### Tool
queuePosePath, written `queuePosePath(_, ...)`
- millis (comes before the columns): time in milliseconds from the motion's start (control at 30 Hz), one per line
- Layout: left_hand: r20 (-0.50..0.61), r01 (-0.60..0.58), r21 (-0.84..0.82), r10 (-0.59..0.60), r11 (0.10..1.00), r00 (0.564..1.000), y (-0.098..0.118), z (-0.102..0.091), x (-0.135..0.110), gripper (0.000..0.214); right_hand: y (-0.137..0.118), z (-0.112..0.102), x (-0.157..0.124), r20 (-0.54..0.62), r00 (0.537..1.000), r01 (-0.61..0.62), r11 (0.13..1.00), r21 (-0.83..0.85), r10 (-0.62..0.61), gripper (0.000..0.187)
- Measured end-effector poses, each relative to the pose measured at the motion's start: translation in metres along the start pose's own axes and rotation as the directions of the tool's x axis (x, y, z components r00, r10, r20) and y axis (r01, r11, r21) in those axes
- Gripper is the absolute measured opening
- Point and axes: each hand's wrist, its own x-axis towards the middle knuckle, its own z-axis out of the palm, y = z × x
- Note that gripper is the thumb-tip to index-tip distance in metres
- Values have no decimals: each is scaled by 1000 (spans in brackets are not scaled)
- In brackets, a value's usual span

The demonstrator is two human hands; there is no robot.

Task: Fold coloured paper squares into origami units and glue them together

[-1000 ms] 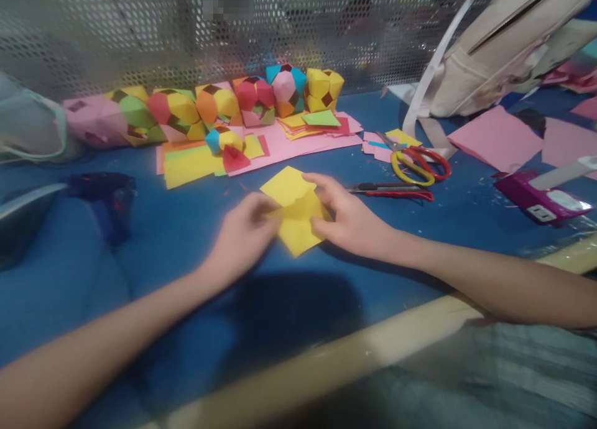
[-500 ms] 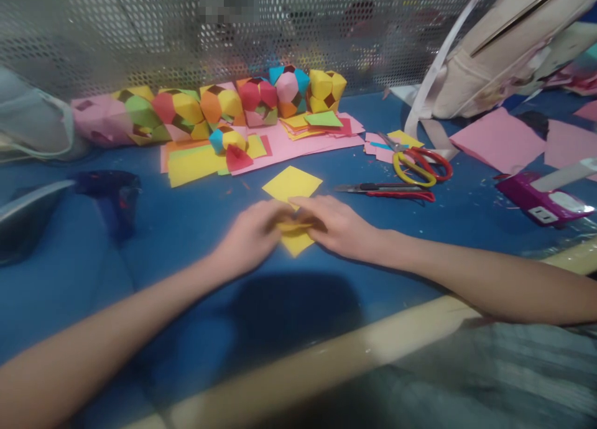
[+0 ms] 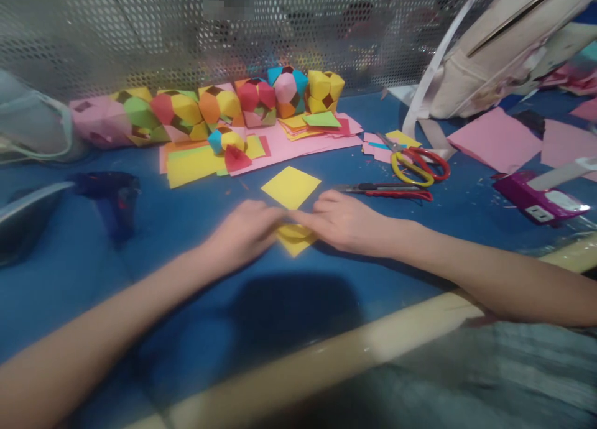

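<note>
My left hand (image 3: 242, 230) and my right hand (image 3: 342, 221) meet over a folded yellow paper (image 3: 293, 239) on the blue table (image 3: 196, 230). The fingertips of both hands press the paper flat, and most of it is hidden under them. A second yellow paper square (image 3: 290, 186) lies flat just beyond the hands, untouched.
A row of coloured paper polyhedra (image 3: 224, 102) stands at the back before a perforated metal screen, with stacked coloured sheets (image 3: 280, 144) in front. Scissors (image 3: 417, 161) and a red-handled cutter (image 3: 387, 191) lie right of the hands. A glue gun (image 3: 109, 189) lies left, a bag (image 3: 494, 56) far right.
The yellow paper held up between my hands has been folded smaller and pressed onto the table. Both hands came closer together and lower. The loose yellow square now shows beyond them.
</note>
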Motion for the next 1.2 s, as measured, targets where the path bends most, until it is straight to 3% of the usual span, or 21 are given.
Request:
queuePosePath(100,-42,52,-111,-57,992,997,1,1,-1,22,-1,-2,-1,-23,990,-136,984,118,140,33)
queuePosePath(233,-122,106,-247,-139,963,983,6,3,-2,17,-4,-4,-1,-73,935,-304,893,332,346,32)
queuePosePath(400,-178,284,-384,-372,879,911,10,-1,-2,11,-3,-16,-2,-217,810,-370,762,531,544,23)
queuePosePath(500,-153,355,-469,-470,809,869,14,-2,-1,9,-5,-20,-1,-194,728,-443,667,599,657,18)
queuePosePath(567,-133,367,-512,-494,776,859,16,-1,-1,8,-8,-17,1,-153,706,-474,622,624,692,10)
queuePosePath(700,-111,381,-571,-528,727,842,20,1,-1,7,-14,-1,7,-74,679,-498,532,684,731,36)
queuePosePath(900,-65,365,-718,-580,592,812,15,6,-1,8,-12,6,12,-3,582,-521,376,767,813,40)
queuePosePath(1033,-35,302,-817,-565,492,825,12,12,0,17,-13,7,15,69,584,-454,254,854,809,28)
queuePosePath(1200,-3,259,-858,-508,444,861,12,15,0,22,-21,12,17,25,589,-395,261,881,808,22)
